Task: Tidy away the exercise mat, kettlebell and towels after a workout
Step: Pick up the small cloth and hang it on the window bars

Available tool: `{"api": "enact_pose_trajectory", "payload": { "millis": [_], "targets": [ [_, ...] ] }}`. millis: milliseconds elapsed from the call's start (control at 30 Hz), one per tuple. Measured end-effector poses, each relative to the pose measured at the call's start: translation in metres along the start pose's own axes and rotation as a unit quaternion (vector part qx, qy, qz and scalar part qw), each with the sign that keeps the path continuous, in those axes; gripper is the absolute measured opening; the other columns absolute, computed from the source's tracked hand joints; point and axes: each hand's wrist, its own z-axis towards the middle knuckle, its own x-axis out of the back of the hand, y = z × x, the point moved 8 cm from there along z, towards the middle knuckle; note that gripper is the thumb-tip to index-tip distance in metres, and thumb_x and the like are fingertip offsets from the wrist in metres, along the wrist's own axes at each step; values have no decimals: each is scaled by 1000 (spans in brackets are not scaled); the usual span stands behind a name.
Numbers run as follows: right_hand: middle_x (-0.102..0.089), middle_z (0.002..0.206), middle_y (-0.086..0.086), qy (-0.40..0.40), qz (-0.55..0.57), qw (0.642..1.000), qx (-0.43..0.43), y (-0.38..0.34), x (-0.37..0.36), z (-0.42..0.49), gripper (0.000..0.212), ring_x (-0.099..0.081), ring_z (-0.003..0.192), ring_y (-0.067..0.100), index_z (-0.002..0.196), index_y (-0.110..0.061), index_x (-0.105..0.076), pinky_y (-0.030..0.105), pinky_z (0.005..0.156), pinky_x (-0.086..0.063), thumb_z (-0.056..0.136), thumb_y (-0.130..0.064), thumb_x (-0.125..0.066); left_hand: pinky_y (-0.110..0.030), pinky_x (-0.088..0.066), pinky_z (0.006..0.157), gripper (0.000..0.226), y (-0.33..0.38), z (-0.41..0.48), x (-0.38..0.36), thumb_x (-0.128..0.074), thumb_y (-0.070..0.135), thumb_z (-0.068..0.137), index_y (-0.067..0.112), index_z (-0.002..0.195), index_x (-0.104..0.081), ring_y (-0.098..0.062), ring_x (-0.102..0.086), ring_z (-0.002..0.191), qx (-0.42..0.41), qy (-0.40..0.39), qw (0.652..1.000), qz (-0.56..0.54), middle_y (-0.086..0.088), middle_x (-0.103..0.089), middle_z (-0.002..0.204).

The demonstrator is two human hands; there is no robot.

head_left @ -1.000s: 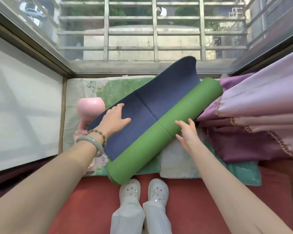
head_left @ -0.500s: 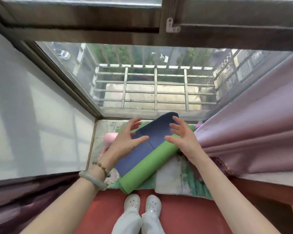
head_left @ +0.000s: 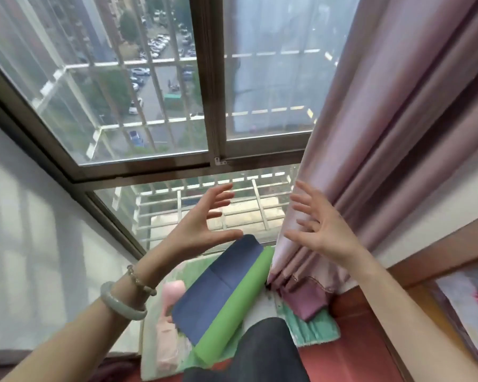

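The exercise mat (head_left: 232,304) is seen lying slantwise on a green flowery pad (head_left: 318,328) on the ledge under the window (head_left: 149,106). Most of the mat is rolled into a green tube, but a blue flap is left loose on top. So the rolling is judged to be nearly done, not fully done. The left hand (head_left: 196,230) is held up in the air above the far end of the mat. Its grip is spread apart and nothing is held in it. The right hand (head_left: 323,235) is held up above and to the right of the mat, and its grip is spread apart too, with nothing in it. The mat is not touched by either hand. The right hand is seen in front of the pink curtain (head_left: 384,133), which hangs just to the right of the mat. Whether the curtain is touched cannot be told. The pink kettlebell (head_left: 174,292) is found just to the left of the mat, partly hidden by the blue flap. A pale pink thing (head_left: 166,346) is seen to the left of the mat's near end. It may be a towel, but that cannot be told for sure. The mat and kettlebell are judged to be gathered in one spot. The loose flap is left to be rolled in, and the towels are left to be sorted.
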Motion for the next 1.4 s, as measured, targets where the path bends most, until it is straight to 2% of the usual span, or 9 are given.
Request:
{"api": "enact_pose_trajectory", "payload": {
  "millis": [100,200,333,467,600,700,900,1233,1400],
  "targets": [
    [-49,130,-8,67,-1,998,11,-21,29,-32,87,-46,122,6,128,-46,-33,37,103,-41,70,-1,-78,-32,-46,100,84,33,11,-17,-78,47,58,47,129,-34,-2,-51,119,-26,-52,998,-18,8,-51,132],
    [-49,132,-3,144,-21,989,14,-35,56,-71,87,-47,124,11,127,-49,-34,34,101,-43,68,-5,-79,-33,-45,101,84,70,16,-39,-78,47,57,46,129,-35,-3,-52,119,-67,-112,991,-25,8,-52,132],
    [-49,133,0,241,-37,970,12,-46,87,-140,87,-48,121,6,133,-40,-33,23,97,-42,70,-3,-79,-34,-44,102,87,116,9,-77,-79,44,58,37,134,-36,-5,-51,121,-143,-199,969,-26,4,-52,132],
    [-49,133,-6,347,-47,937,-16,-48,110,-233,86,-48,120,-1,138,-35,-31,25,99,-42,74,-1,-76,-37,-44,102,89,148,-5,-136,-81,43,59,34,135,-37,-8,-51,123,-196,-286,937,-47,6,-54,131],
    [-49,135,-10,463,-54,884,-49,-48,123,-345,84,-47,121,-4,137,-42,-32,21,97,-42,75,-8,-77,-27,-44,99,89,185,-39,-220,-82,61,53,45,131,-40,-7,-50,124,-230,-391,888,-76,11,-54,132],
    [-49,131,-13,548,-57,831,-72,-50,126,-436,82,-46,120,-7,128,-52,-33,16,93,-43,75,-6,-76,-24,-43,98,89,220,-82,-290,-82,58,56,42,132,-39,-8,-50,124,-266,-469,837,-88,6,-54,132],
    [-50,128,-15,687,-63,715,-117,-52,115,-616,79,-48,120,-2,134,-45,-34,33,102,-43,75,-10,-76,-17,-43,95,91,286,-188,-412,-79,60,59,35,135,-37,-7,-48,125,-328,-575,743,-104,7,-52,134],
    [-53,127,-10,781,-104,596,-158,-59,96,-882,78,-49,119,1,128,-48,-37,30,99,-44,75,-5,-75,-17,-43,97,93,377,-409,-581,-76,64,58,36,136,-34,-1,-48,123,-353,-673,632,-152,10,-49,135],
    [-54,125,-3,817,-110,539,-175,-53,92,-997,82,-50,119,10,137,-28,-36,30,96,-47,72,2,-76,-12,-42,92,95,410,-511,-653,-77,66,53,39,134,-35,2,-48,120,-346,-718,585,-154,12,-48,134]
  ]
}}
